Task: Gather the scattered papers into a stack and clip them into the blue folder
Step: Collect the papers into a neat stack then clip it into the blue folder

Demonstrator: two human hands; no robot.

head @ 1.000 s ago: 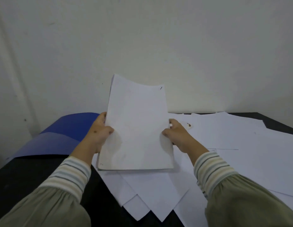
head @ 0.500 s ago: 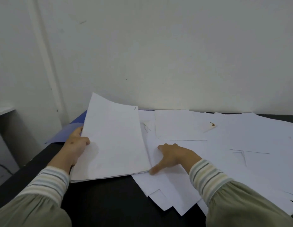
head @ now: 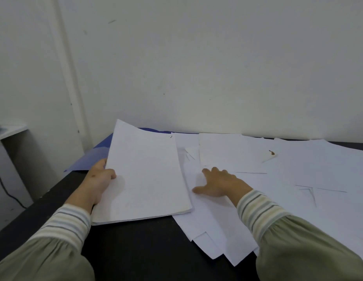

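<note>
While the left hand [head: 99,179] grips the stack [head: 144,175] by its left edge, thumb curled on top, the right hand [head: 219,182] lies flat with fingers spread on loose papers [head: 298,169] covering the black table [head: 136,246]. Behind the stack, the blue folder [head: 93,159] lies by the wall.
</note>
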